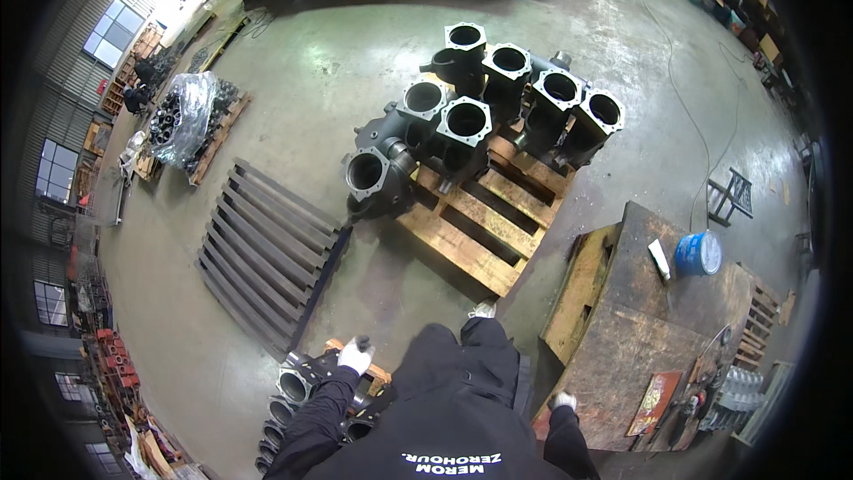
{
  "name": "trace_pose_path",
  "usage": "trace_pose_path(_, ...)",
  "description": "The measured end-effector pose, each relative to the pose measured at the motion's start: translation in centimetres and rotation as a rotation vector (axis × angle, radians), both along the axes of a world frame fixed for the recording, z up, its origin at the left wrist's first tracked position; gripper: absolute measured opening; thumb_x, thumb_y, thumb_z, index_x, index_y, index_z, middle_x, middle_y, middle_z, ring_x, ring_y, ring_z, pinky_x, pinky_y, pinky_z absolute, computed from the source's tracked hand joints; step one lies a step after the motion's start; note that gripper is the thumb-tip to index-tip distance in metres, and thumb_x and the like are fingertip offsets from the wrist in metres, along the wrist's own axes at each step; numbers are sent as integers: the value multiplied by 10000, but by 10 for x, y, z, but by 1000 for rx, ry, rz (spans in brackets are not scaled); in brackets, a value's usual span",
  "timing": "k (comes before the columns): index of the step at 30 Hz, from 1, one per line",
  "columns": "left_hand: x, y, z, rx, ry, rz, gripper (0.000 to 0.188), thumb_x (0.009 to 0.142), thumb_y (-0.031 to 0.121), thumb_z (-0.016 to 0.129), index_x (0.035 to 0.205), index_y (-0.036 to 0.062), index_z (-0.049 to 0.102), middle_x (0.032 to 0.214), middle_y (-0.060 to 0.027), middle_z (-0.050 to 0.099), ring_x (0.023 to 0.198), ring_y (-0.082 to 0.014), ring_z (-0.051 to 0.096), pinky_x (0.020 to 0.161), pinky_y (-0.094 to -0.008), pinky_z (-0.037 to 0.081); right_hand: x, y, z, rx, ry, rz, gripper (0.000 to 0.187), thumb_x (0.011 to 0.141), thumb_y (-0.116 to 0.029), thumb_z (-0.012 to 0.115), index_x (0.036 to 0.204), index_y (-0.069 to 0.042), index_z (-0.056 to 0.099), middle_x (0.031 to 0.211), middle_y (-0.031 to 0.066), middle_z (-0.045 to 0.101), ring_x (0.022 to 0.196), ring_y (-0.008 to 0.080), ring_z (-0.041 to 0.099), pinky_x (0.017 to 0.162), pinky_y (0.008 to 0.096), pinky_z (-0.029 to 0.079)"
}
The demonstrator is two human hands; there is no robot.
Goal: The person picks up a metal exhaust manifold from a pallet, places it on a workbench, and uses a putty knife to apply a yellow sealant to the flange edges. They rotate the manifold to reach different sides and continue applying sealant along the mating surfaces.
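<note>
My left hand point(356, 356), in a white glove, is held out over a group of dark cylindrical castings point(294, 385) low on the left. Its fingers look curled, with a small dark patch at their tips that I cannot make out. My right hand point(563, 401), also in a white glove, hangs beside the near left edge of a worn wooden workbench point(622, 342); its fingers are too small and hidden to read. Ahead, several large black castings with round bores and pale machined flanges point(466, 119) stand on a wooden pallet point(471, 236).
A dark slatted rack point(267, 253) lies on the floor to the left. On the workbench are a blue bucket point(698, 253), a white tube point(659, 260) and a red sheet point(654, 403). A black stand point(731, 196) is behind it. A plastic-wrapped pallet load point(188, 120) stands far left.
</note>
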State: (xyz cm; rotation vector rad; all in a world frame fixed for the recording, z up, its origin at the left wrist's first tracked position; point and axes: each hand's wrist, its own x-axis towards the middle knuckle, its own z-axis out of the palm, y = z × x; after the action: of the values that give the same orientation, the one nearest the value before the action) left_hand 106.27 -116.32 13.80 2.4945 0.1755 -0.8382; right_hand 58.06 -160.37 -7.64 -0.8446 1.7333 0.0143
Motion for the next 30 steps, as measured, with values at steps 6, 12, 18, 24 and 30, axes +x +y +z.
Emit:
trace_pose_path(6,149,-98,22,-88,-58,-188,392,901,208,687,1242,20,646,1112,-147,738,1034,-266,716,926,-351,547,315,-56,83,-138,-371,-7,503,906,-60,660,1368,53,498,1039,166,661,803,229,669,696,338,573)
trace_pose_path(12,318,-229,-25,-209,-391,-675,419,901,302,669,1247,70,619,1113,-173,684,1039,-365,654,921,-449,517,530,-34,53,-156,-471,296,564,916,-50,665,1428,61,454,1075,164,677,878,209,684,761,317,578)
trace_pose_path(18,468,-377,-92,-282,-609,-1013,666,806,286,772,1386,77,521,1370,-193,555,1293,-381,511,1102,-474,403,680,20,-42,76,-354,534,891,820,-320,815,1486,84,383,1361,236,607,1233,286,607,1054,339,470)
trace_pose_path(24,530,-480,-157,-167,-530,-1383,743,702,385,852,1311,61,574,1309,-158,607,1320,-333,502,1172,-478,320,797,27,-140,-24,-315,484,1198,674,-507,880,1516,102,284,1503,285,458,1385,368,481,1156,386,382)
trace_pose_path(30,527,-493,-204,43,-696,-1362,369,653,148,703,1017,165,754,901,-29,712,975,-255,634,1032,-402,414,862,21,-212,-61,-343,303,983,573,-415,961,1313,40,500,1288,211,651,1220,336,623,1051,387,482)
